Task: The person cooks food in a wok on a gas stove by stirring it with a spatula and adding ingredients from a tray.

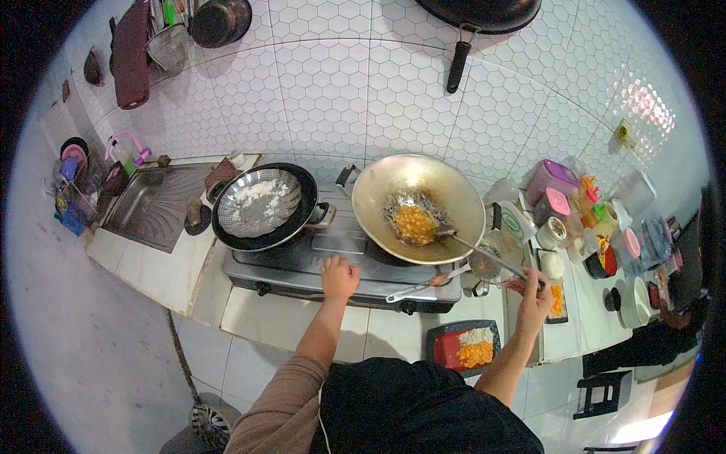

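My right hand (533, 295) is closed around the handle of a long metal spatula (493, 258), whose blade rests in a large metal wok (366, 198) on the right burner. Beside the blade, orange diced pieces (415, 224) sit in bubbling oil at the wok's bottom. My left hand (340, 276) lies at the front of the gas stove (295, 258), holding no visible object, its fingers curled. On the left burner is a dark pan (311, 196) with a perforated metal steamer insert (227, 218) holding white residue.
A metal strainer (485, 261) is right of the wok, near another utensil (414, 288) across the stove front. A tray (434, 352) of orange and white diced food sits near my body. Jars and containers (551, 230) crowd the right counter; a sink (142, 198) is at left.
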The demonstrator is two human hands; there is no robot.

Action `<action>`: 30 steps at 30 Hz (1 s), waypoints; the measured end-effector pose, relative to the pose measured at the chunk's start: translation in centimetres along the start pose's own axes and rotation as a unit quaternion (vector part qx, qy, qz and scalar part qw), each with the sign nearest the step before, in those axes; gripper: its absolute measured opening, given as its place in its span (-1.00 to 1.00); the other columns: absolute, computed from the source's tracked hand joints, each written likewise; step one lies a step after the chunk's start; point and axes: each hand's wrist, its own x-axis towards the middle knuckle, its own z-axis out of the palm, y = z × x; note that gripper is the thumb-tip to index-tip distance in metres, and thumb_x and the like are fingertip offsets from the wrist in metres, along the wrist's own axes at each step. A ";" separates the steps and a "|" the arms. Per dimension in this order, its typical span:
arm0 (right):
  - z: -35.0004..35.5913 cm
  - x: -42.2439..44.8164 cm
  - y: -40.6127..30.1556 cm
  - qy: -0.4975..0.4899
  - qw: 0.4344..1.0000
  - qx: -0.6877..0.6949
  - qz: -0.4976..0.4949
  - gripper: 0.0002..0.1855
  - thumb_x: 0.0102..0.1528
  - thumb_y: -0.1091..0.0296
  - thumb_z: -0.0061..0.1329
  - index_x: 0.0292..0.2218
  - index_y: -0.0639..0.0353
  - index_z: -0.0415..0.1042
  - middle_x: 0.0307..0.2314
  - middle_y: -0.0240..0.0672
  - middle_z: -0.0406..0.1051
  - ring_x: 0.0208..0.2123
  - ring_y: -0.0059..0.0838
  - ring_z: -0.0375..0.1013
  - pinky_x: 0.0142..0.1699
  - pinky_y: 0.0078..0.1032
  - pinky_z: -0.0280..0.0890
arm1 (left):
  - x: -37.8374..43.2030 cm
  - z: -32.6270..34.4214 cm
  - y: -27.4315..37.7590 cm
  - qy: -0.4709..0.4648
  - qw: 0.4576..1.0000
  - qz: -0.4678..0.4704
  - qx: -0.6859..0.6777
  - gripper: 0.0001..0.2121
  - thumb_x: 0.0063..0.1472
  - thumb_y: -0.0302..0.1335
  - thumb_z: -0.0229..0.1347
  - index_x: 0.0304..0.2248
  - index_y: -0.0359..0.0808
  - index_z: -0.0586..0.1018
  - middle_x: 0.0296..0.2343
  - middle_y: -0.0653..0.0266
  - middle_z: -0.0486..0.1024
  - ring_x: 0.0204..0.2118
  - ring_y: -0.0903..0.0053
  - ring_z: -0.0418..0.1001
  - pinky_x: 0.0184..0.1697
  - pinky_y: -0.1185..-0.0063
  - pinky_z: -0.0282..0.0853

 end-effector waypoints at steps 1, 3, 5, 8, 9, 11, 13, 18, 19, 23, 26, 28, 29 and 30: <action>-0.4 0.0 -0.5 -0.003 1.000 -0.010 -0.004 -0.76 0.17 0.32 -0.18 -0.32 0.38 0.34 -0.59 -0.17 0.44 -0.56 -0.43 0.48 -0.39 -0.50 0.41 | 0.0 -0.1 0.1 0.000 1.000 -0.001 -0.003 -0.83 -0.09 -0.37 0.01 -0.67 -0.29 0.43 -0.51 0.22 0.36 -0.34 0.27 0.30 -0.26 0.32 0.19; -0.8 -0.2 -1.5 0.008 1.000 -0.016 -0.007 -0.76 0.17 0.32 -0.18 -0.32 0.38 0.34 -0.58 -0.17 0.44 -0.56 -0.43 0.48 -0.39 -0.49 0.41 | -0.1 -0.1 0.0 0.002 1.000 0.001 -0.005 -0.83 -0.09 -0.37 0.01 -0.66 -0.29 0.44 -0.51 0.21 0.35 -0.34 0.27 0.30 -0.25 0.32 0.20; -1.4 -0.1 -1.4 -0.007 1.000 -0.013 -0.019 -0.77 0.17 0.34 -0.18 -0.32 0.37 0.35 -0.56 -0.17 0.44 -0.55 -0.42 0.47 -0.38 -0.47 0.42 | -0.1 -0.1 0.0 0.004 1.000 0.003 -0.006 -0.83 -0.09 -0.37 0.01 -0.66 -0.30 0.44 -0.51 0.21 0.35 -0.33 0.27 0.30 -0.25 0.32 0.20; -2.0 -0.1 -1.0 -0.040 0.999 -0.031 -0.007 -0.78 0.16 0.35 -0.16 -0.32 0.37 0.36 -0.56 -0.18 0.44 -0.54 -0.44 0.48 -0.36 -0.49 0.41 | 0.0 -0.2 0.0 -0.013 1.000 -0.010 -0.006 -0.83 -0.09 -0.37 0.01 -0.65 -0.31 0.45 -0.49 0.19 0.36 -0.32 0.27 0.30 -0.24 0.32 0.21; -1.8 -0.1 -0.9 -0.040 0.999 -0.031 -0.007 -0.78 0.16 0.35 -0.16 -0.32 0.37 0.36 -0.56 -0.18 0.44 -0.54 -0.44 0.48 -0.36 -0.49 0.41 | 0.0 -0.2 0.1 -0.017 1.000 -0.010 -0.006 -0.83 -0.09 -0.37 0.01 -0.64 -0.32 0.46 -0.48 0.18 0.36 -0.32 0.26 0.30 -0.23 0.32 0.21; -1.0 -0.4 -0.6 -0.060 0.996 -0.057 0.023 -0.79 0.16 0.35 -0.15 -0.33 0.36 0.37 -0.56 -0.20 0.44 -0.53 -0.47 0.48 -0.35 -0.53 0.39 | 0.1 -0.3 0.1 -0.020 1.000 -0.010 -0.005 -0.82 -0.09 -0.37 0.01 -0.63 -0.33 0.47 -0.47 0.17 0.36 -0.31 0.26 0.30 -0.22 0.33 0.21; 0.1 -0.7 0.5 -0.071 0.995 -0.069 0.027 -0.77 0.17 0.33 -0.16 -0.32 0.36 0.37 -0.57 -0.18 0.44 -0.54 -0.47 0.48 -0.37 -0.55 0.39 | 0.1 -0.3 0.2 -0.026 1.000 -0.006 0.006 -0.81 -0.09 -0.36 0.01 -0.61 -0.34 0.48 -0.47 0.17 0.36 -0.30 0.25 0.30 -0.20 0.33 0.21; 3.5 -1.4 3.7 -0.070 0.996 -0.019 0.059 -0.75 0.17 0.30 -0.16 -0.31 0.35 0.38 -0.54 -0.19 0.46 -0.51 -0.48 0.47 -0.38 -0.58 0.38 | 0.1 0.0 -0.1 -0.025 1.000 -0.010 0.006 -0.81 -0.08 -0.35 0.01 -0.61 -0.33 0.49 -0.45 0.18 0.37 -0.28 0.26 0.30 -0.20 0.32 0.21; 4.3 -1.5 4.1 -0.068 0.996 -0.029 0.052 -0.74 0.17 0.30 -0.17 -0.28 0.36 0.37 -0.53 -0.18 0.46 -0.50 -0.46 0.47 -0.36 -0.56 0.38 | 0.1 0.0 -0.1 -0.032 0.999 -0.013 0.007 -0.80 -0.07 -0.34 0.01 -0.61 -0.33 0.49 -0.44 0.18 0.37 -0.27 0.27 0.29 -0.19 0.32 0.21; 7.4 -1.4 5.3 -0.052 0.993 0.075 0.076 -0.70 0.18 0.26 -0.17 -0.21 0.37 0.32 -0.46 -0.13 0.45 -0.43 -0.42 0.47 -0.28 -0.52 0.38 | 0.1 -0.2 0.0 -0.041 0.999 -0.024 0.013 -0.80 -0.07 -0.33 0.01 -0.60 -0.32 0.49 -0.44 0.20 0.37 -0.26 0.27 0.29 -0.19 0.32 0.20; 8.9 -1.0 5.8 -0.043 0.989 0.120 0.072 -0.68 0.18 0.25 -0.18 -0.20 0.38 0.31 -0.43 -0.10 0.45 -0.41 -0.40 0.48 -0.26 -0.51 0.37 | 0.1 -0.3 0.1 -0.039 0.999 -0.023 0.015 -0.81 -0.07 -0.33 0.01 -0.61 -0.31 0.48 -0.45 0.20 0.37 -0.26 0.27 0.28 -0.19 0.33 0.20; 9.8 -0.4 5.7 -0.039 0.989 0.123 0.071 -0.69 0.18 0.25 -0.17 -0.21 0.38 0.30 -0.43 -0.09 0.44 -0.40 -0.39 0.48 -0.25 -0.51 0.38 | 0.2 -0.6 0.3 -0.056 0.998 -0.032 0.020 -0.81 -0.07 -0.34 0.00 -0.62 -0.31 0.47 -0.46 0.20 0.36 -0.27 0.27 0.28 -0.20 0.33 0.20; 10.2 -0.1 5.6 -0.032 0.989 0.125 0.069 -0.69 0.18 0.26 -0.17 -0.21 0.39 0.30 -0.43 -0.09 0.44 -0.39 -0.38 0.48 -0.24 -0.51 0.38 | 0.2 -0.7 0.3 -0.055 0.998 -0.033 0.020 -0.81 -0.07 -0.34 0.00 -0.62 -0.31 0.47 -0.46 0.20 0.36 -0.27 0.27 0.28 -0.20 0.33 0.20; 10.4 0.3 5.9 -0.033 0.989 0.125 0.069 -0.69 0.18 0.26 -0.17 -0.21 0.39 0.30 -0.43 -0.09 0.44 -0.39 -0.38 0.48 -0.24 -0.51 0.38 | 0.2 -0.8 0.4 -0.055 0.998 -0.031 0.012 -0.81 -0.07 -0.35 0.00 -0.62 -0.31 0.47 -0.46 0.20 0.36 -0.27 0.27 0.29 -0.21 0.32 0.20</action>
